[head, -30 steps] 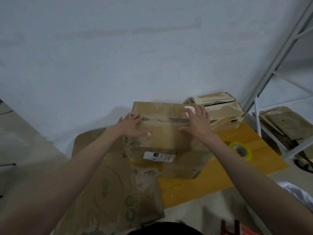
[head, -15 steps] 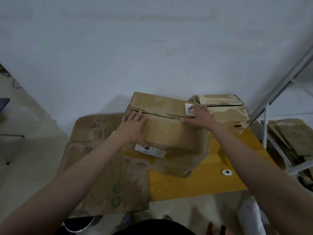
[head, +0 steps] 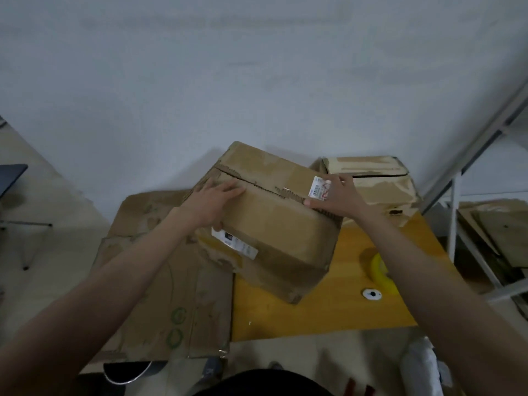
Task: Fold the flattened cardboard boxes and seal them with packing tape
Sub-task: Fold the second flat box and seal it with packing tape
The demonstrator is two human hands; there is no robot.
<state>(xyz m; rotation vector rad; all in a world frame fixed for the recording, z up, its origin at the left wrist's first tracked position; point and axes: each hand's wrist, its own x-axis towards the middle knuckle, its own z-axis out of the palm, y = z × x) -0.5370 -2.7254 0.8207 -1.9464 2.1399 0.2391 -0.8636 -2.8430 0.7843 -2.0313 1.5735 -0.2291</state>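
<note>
A worn brown cardboard box (head: 274, 224) stands folded on the yellow table (head: 314, 315), turned at an angle, its two top flaps meeting in a ragged seam. My left hand (head: 211, 201) presses flat on the near flap at the seam's left end. At the seam's right end my right hand (head: 340, 198) presses the flaps down beside a white barcode label (head: 317, 188). A yellow tape roll (head: 381, 271) lies on the table to the right, partly hidden behind my right forearm.
A second folded box (head: 371, 181) stands behind, against the wall. Flattened cardboard sheets (head: 160, 295) cover the table's left part. A small white disc (head: 372, 294) lies near the tape. A metal rack (head: 457, 224) with more cardboard stands at the right.
The box has turned clockwise, its right end swinging nearer. Both hands stayed on the top flaps. The view shifted, and the tape roll is in sight again.
</note>
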